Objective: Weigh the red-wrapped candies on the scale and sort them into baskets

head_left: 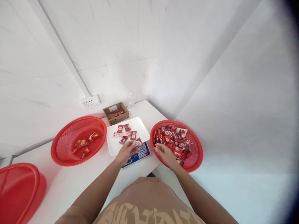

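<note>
My left hand [126, 152] is closed on a red-and-white wrapped candy [138, 142], just over the front edge of the white scale tray [112, 147]. On that tray lie several small red wrapped candies [133, 135] and a long pink packet [121, 134]. Below the held candy shows the scale's blue keypad [142, 151], partly covered by the hand. My right hand [164, 154] hovers at the left rim of a red plastic basket [200, 152] heaped with red wrapped candies [177, 143]. Its fingers are bent together, and whether anything is between them I cannot make out.
A second red basket [56, 140] with a few red packets stands left of the scale; another red basket [35, 193] is at the lower left. Behind the tray are a small cardboard box [120, 118] and a clear bottle [130, 101]. White walls enclose the table's back and right.
</note>
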Motion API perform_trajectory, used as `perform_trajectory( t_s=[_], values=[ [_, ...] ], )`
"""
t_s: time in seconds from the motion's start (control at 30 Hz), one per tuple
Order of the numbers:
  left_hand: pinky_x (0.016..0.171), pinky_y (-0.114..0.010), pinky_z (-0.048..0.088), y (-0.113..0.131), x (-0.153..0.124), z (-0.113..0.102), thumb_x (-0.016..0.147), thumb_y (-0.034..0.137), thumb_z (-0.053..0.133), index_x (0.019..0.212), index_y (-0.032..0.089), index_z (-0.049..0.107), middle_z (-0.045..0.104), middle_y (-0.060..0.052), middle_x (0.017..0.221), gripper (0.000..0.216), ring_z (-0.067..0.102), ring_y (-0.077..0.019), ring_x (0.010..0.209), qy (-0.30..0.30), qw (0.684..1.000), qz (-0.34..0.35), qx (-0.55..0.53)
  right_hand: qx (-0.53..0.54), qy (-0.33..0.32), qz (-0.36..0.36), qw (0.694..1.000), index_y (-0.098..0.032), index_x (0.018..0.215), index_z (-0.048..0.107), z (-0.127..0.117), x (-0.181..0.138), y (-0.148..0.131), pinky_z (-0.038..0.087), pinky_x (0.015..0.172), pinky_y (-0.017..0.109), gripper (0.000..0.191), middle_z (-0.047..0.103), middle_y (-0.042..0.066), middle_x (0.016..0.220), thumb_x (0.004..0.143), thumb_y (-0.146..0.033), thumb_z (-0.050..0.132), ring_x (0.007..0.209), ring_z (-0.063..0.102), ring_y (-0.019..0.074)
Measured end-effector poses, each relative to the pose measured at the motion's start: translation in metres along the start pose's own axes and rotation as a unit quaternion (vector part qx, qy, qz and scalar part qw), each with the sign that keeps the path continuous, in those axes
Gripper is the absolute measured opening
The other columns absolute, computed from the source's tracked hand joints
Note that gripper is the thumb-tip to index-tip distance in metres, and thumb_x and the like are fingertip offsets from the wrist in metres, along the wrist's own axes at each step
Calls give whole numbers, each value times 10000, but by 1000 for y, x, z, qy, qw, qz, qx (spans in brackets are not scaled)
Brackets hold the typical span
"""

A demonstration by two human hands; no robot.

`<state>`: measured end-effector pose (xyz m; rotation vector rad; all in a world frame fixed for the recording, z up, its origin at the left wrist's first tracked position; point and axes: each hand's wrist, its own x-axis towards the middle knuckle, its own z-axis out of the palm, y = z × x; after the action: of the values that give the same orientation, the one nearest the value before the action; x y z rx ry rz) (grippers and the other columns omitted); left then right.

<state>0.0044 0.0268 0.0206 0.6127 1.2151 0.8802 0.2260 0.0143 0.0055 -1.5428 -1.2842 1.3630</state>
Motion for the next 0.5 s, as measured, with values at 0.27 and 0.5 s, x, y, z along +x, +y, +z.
perform_trajectory(
  t_s=[0.27,0.5],
  values=[
    [936,-398,426,23,11,-71,792,378,587,1318,227,421,623,-118,1089,571,579,-263,1039,230,900,138,343,-286,116,-12,951,-154,1067,600,-41,-1,75,412,957,392,346,619,119,1136,810,-308,426,1081,553,241],
    [1046,-534,256,26,-9,-163,876,417,362,1364,64,342,379,-259,1393,602,290,-380,1324,381,729,59,566,-337,110,-15,935,-154,1130,578,-41,-3,96,404,945,376,393,601,117,1161,841,-334,382,1081,532,239]
  ],
)
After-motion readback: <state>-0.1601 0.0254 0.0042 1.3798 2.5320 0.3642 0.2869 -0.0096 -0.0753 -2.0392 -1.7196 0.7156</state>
